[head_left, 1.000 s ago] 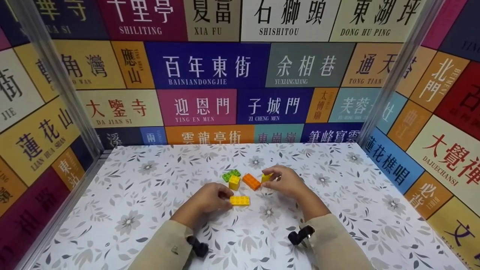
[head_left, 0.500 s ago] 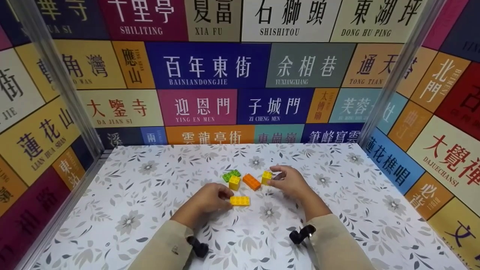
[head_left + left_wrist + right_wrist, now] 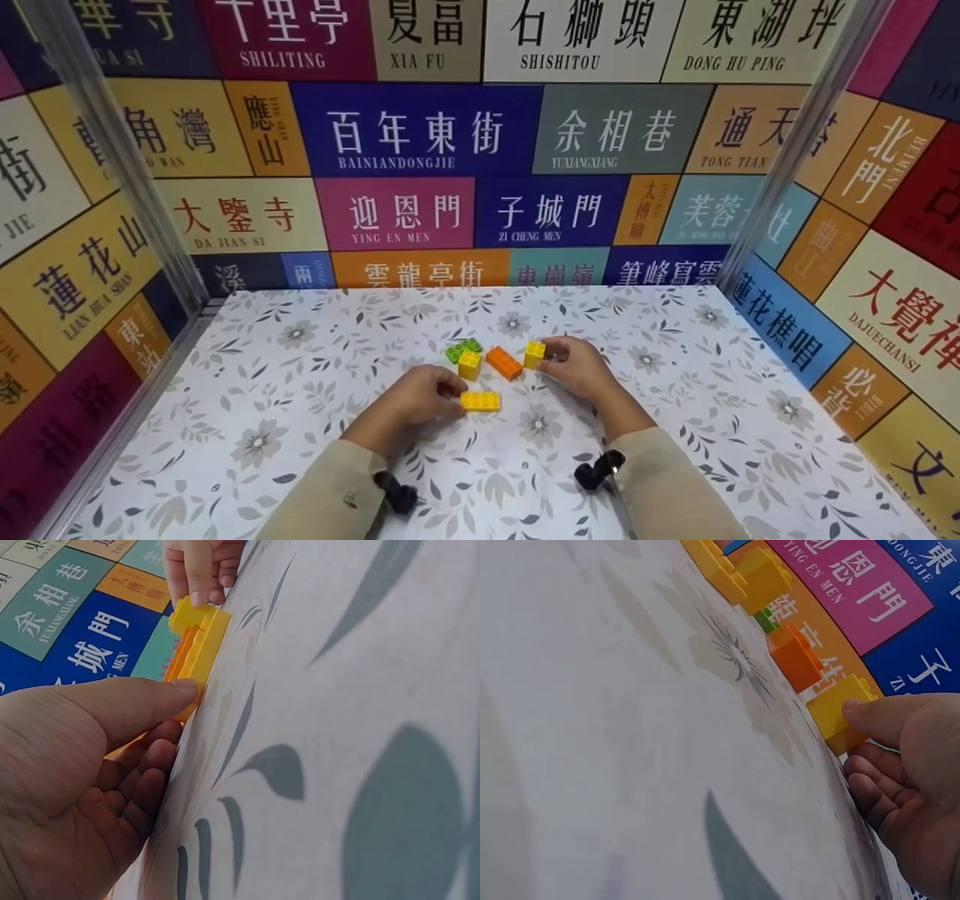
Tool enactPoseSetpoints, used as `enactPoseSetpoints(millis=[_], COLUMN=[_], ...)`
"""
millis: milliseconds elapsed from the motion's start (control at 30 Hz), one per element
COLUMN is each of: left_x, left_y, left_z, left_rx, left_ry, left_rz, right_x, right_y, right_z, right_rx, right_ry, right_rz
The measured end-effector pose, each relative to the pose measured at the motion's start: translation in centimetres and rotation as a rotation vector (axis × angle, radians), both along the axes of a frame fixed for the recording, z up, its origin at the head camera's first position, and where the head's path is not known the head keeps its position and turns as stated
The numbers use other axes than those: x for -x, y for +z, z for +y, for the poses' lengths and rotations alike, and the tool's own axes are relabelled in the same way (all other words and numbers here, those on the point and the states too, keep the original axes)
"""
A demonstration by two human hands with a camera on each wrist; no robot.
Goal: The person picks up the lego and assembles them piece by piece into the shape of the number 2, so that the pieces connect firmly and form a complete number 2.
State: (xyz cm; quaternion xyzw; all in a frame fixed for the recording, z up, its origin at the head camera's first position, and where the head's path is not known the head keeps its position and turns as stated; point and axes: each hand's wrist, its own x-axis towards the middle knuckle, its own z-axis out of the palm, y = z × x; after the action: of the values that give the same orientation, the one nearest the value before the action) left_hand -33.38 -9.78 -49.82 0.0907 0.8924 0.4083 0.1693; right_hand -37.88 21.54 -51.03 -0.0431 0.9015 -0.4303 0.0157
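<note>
My left hand [image 3: 454, 397] pinches the left end of a long yellow brick [image 3: 480, 401] lying flat on the flowered table; the left wrist view shows the thumb [image 3: 142, 701] on that brick [image 3: 196, 652]. My right hand [image 3: 547, 360] holds a small yellow brick [image 3: 534, 354] by its right side, with the thumb [image 3: 885, 716] pressed on it [image 3: 838, 714]. Between the hands lie an orange brick [image 3: 502, 363], another small yellow brick [image 3: 469, 365] and a green brick [image 3: 463, 349].
The flowered tabletop [image 3: 300, 420] is boxed in by walls of coloured sign panels [image 3: 412, 127] at the back and on both sides, with metal posts [image 3: 795, 142] in the far corners. Beige sleeves [image 3: 330, 495] cover both forearms.
My right hand has slid slightly back off the small yellow brick, so more of the brick shows. The left hand and the long yellow brick have not moved.
</note>
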Motion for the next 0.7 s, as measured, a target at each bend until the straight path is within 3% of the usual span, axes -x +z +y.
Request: enactPoseSetpoints(millis=[267, 700], left_x=[-0.24, -0.1], left_y=[-0.1, -0.02], left_z=[0.28, 0.17], left_rx=[0.014, 0.015], left_ry=[0.01, 0.016], left_rz=[0.045, 0.006], right_x=[0.1, -0.18], right_y=[0.05, 0.59], right_z=[0.07, -0.09], right_rx=[-0.009, 0.046], right_ry=[-0.01, -0.034], right_rz=[-0.026, -0.05])
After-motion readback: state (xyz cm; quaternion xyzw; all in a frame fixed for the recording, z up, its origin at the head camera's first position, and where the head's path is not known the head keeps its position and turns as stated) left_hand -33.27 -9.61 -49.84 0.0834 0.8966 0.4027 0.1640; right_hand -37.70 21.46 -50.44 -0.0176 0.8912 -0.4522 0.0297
